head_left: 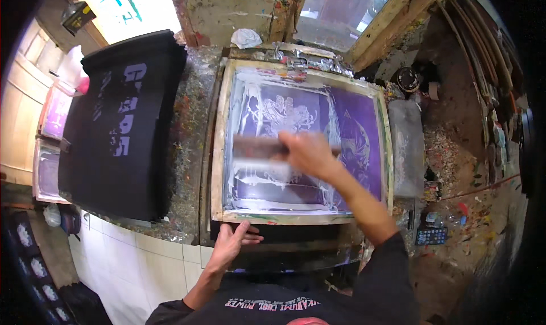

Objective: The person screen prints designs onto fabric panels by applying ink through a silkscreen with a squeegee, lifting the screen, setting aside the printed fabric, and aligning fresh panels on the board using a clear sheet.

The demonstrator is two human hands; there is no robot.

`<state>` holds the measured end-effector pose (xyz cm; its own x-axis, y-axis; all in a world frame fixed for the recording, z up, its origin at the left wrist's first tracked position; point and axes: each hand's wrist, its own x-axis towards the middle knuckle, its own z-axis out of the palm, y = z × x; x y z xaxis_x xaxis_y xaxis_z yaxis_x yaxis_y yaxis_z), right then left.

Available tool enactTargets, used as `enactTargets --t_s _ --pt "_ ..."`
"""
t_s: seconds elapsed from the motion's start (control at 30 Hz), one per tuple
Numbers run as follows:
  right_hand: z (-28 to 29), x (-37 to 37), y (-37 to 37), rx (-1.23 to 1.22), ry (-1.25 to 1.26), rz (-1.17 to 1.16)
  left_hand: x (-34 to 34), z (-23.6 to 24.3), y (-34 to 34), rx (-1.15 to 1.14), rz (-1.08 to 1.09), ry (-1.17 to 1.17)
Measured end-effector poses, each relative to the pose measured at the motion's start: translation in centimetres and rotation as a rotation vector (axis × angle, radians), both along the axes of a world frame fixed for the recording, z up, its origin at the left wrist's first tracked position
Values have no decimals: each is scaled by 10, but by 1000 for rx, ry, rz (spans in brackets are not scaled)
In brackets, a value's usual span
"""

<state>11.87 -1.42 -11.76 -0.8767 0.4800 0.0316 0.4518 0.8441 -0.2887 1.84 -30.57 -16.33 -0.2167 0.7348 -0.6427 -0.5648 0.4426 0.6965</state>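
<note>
A wooden-framed printing screen has purple mesh, pale designs and streaks of white ink. My right hand is closed on the wooden handle of a squeegee, blurred over the middle-left of the mesh. My left hand is at the screen's lower edge, fingers apart and touching near the wooden rail; black material shows beneath. Left of the screen lies a thick stack of black fabric pieces with light printing on the top one.
A speckled worktop runs between stack and screen. A white crumpled cloth lies at the back. On the right are leaning boards, a grey slab and a phone. Other purple screens stand at left.
</note>
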Motion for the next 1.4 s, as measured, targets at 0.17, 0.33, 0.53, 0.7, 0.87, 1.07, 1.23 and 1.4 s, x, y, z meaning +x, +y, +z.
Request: enactTargets --t_s 0.17,0.33,0.53,0.7,0.87,1.07,1.23,1.4 --pt "-8 -58 148 411 96 -151 4 -4 5 4 -47 -45" --pt "1 -33 80 308 -15 -189 -1 11 7 -29 -65 -59" --pt "-15 46 -81 298 37 -65 0 -5 1 -68 -4 -15" --pt "-4 75 -123 380 69 -66 14 -10 2 71 79 101" --pt "58 66 -141 462 279 -271 7 46 -6 279 120 235" --pt "210 25 -50 806 437 -320 -59 93 134 957 236 1262" --pt "284 -5 26 661 281 -274 -182 -21 310 460 -201 1850" --pt "306 -23 44 457 309 -334 -215 -53 334 292 -229 2090"
